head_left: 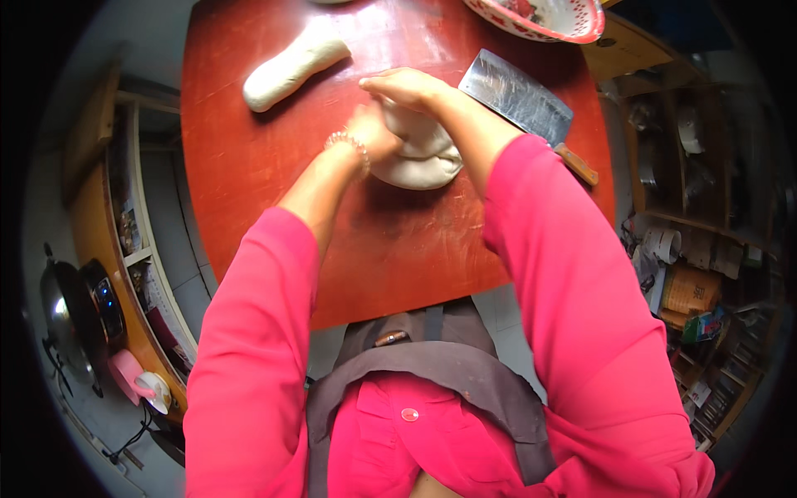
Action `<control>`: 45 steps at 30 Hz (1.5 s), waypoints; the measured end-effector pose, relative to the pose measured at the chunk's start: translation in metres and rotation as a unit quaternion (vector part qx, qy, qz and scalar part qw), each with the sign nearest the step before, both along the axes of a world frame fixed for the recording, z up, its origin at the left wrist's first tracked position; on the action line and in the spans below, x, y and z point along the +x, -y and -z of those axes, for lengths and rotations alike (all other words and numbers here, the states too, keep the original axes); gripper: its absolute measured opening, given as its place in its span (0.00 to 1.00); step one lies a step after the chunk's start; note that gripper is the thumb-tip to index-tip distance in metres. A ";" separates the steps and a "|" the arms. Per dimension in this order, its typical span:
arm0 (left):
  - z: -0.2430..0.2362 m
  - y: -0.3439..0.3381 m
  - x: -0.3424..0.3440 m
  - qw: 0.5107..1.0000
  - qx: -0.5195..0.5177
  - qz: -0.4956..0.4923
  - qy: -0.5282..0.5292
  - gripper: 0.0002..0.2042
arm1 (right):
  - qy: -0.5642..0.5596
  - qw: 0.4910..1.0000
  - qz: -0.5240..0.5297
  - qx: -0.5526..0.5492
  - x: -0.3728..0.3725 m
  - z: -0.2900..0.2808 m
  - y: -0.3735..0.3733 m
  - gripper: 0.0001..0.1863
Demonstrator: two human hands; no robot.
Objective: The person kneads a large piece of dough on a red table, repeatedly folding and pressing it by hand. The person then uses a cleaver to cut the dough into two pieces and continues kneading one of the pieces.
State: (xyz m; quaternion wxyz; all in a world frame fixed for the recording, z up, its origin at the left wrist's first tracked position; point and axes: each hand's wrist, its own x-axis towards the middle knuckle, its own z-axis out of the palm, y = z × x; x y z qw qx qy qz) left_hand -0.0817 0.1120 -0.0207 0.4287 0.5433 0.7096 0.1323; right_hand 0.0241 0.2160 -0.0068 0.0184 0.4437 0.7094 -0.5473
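A lump of pale dough (419, 168) with folds on its top lies on the red table, under and between my hands. My left hand (375, 133), with a beaded bracelet at the wrist, presses against the dough's left side; motion blurs its fingers. Over the far side of the dough, my right hand (408, 88) reaches across with its fingers stretched out to the left. A smooth roll of dough (297, 73) rests apart, farther to the left. To the right of my right forearm lies a cleaver (519, 95) with a wide metal blade and a wooden handle.
The red table (398, 257) ends close to my apron (432, 365). A red-and-white patterned bowl (544, 21) stands at its far right edge. A lidded pan (66, 319) sits at the far left, and cluttered shelves (697, 274) line the right.
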 end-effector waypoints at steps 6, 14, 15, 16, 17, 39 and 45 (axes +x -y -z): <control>0.015 0.086 0.030 0.979 0.075 -0.020 0.188 0.36 | 0.072 0.853 0.041 0.515 0.050 -0.005 0.128 0.15; 0.071 0.112 0.054 0.946 0.313 -0.085 0.011 0.30 | -0.117 0.789 -0.015 0.603 0.065 0.026 0.122 0.14; 0.071 0.101 0.051 0.954 0.284 -0.097 0.009 0.29 | -0.127 0.793 -0.022 0.596 0.061 0.027 0.105 0.14; 0.070 0.090 0.048 0.956 0.270 -0.111 0.004 0.28 | -0.144 0.794 -0.031 0.590 0.056 0.031 0.088 0.14; 0.068 0.078 0.046 0.955 0.270 -0.120 -0.007 0.26 | -0.159 0.788 -0.033 0.595 0.051 0.037 0.073 0.12; 0.061 0.194 -0.025 0.965 0.077 -0.149 0.203 0.41 | -0.049 0.881 0.046 0.468 0.001 0.048 0.208 0.14; 0.066 0.202 -0.010 0.980 0.159 -0.118 -0.008 0.31 | -0.108 0.824 0.037 0.555 -0.004 0.051 0.215 0.05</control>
